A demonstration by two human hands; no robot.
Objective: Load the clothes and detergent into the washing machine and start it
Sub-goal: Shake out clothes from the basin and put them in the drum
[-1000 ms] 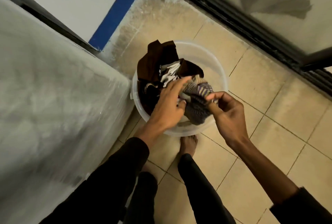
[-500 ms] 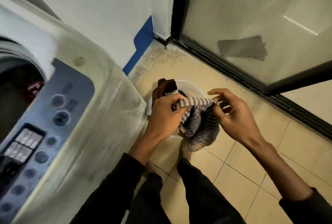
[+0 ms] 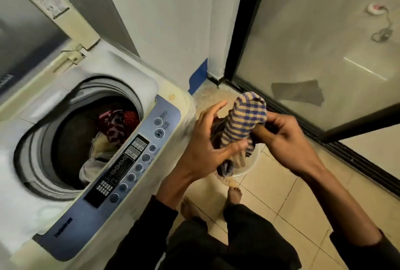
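Checked cloth [image 3: 244, 124], blue and yellow, one piece, bunched up and held in the air between both hands, just right of the washing machine [image 3: 91, 139] and above the bucket [image 3: 249, 166].

Left hand [image 3: 207, 146]: thumb pressed against the lower folds, fingers [image 3: 213, 110] spread and loose, only partly closed on the fabric. Right hand [image 3: 285, 137]: fingers curled round the cloth's right side, firm hold.

Bucket: one, pale plastic, on the tiled floor [image 3: 281, 200] beneath the hands. Mostly hidden; cannot tell whether anything is left inside.

Washing machine: one, top loader, lid [image 3: 32, 20] raised. Drum [image 3: 86, 131] open, holding some clothes already: a red patterned piece [image 3: 118, 124] and pale fabric [image 3: 91, 169] lower down. Exact count unclear. Control panel [image 3: 127, 161] along the front edge, display dark as far as it shows.

Progress, as judged: loading partly done. Left: this cloth into the drum, any remainder from the bucket, detergent (none in view), lid down, start pressed.

Beyond: glass sliding door [image 3: 324, 53], one.
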